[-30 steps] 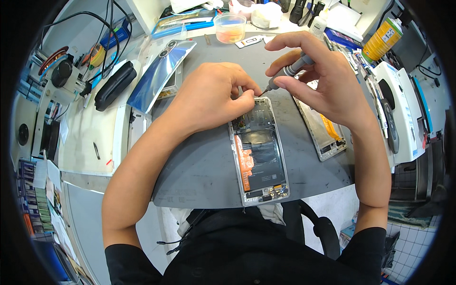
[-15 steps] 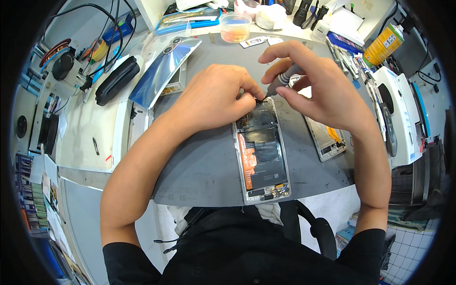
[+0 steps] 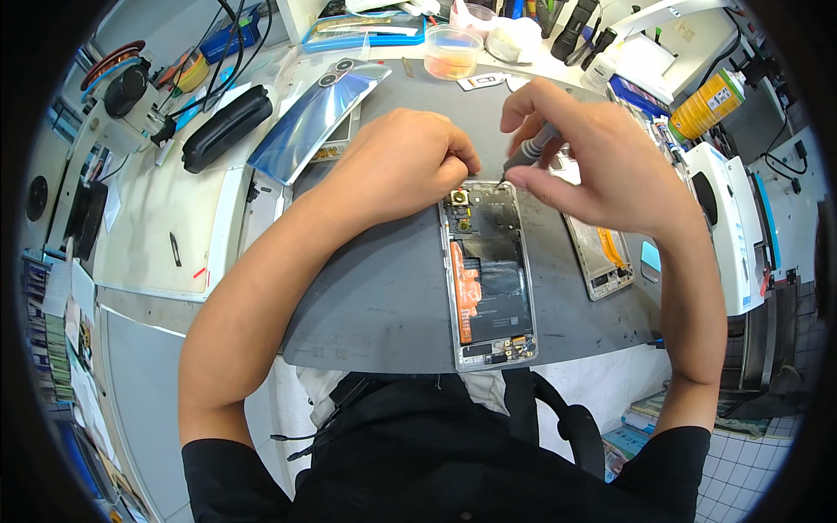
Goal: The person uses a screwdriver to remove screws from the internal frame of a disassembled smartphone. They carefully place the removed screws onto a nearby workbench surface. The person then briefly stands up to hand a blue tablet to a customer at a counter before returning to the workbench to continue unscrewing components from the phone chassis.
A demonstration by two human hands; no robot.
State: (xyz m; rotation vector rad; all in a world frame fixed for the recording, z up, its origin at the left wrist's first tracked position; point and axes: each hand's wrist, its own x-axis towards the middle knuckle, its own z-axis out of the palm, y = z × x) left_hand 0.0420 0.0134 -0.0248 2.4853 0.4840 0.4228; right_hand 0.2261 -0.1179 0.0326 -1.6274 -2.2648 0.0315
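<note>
An opened smartphone (image 3: 500, 301) lies on the grey mat, its dark battery, orange label and camera modules exposed. My right hand (image 3: 606, 170) grips a grey screwdriver (image 3: 527, 152), whose thin tip points down at the phone's top edge. Whether the tip touches a screw is too small to tell. My left hand (image 3: 401, 166) rests beside the phone's upper left corner, fingers curled and pressed together. What they hold, if anything, is hidden. To the right, partly under my right forearm, sits a second phone frame (image 3: 602, 266) with an orange flex cable.
A shiny blue phone back cover (image 3: 318, 118) leans over a box on the left, near a black case (image 3: 227, 129). At the back stand a clear plastic tub (image 3: 452, 54) and a yellow can (image 3: 704, 105). A white device (image 3: 728, 227) stands at the right.
My left hand has drawn back from the phone's top edge, uncovering the camera modules. The screwdriver stays near the top edge. The whole view has shifted slightly.
</note>
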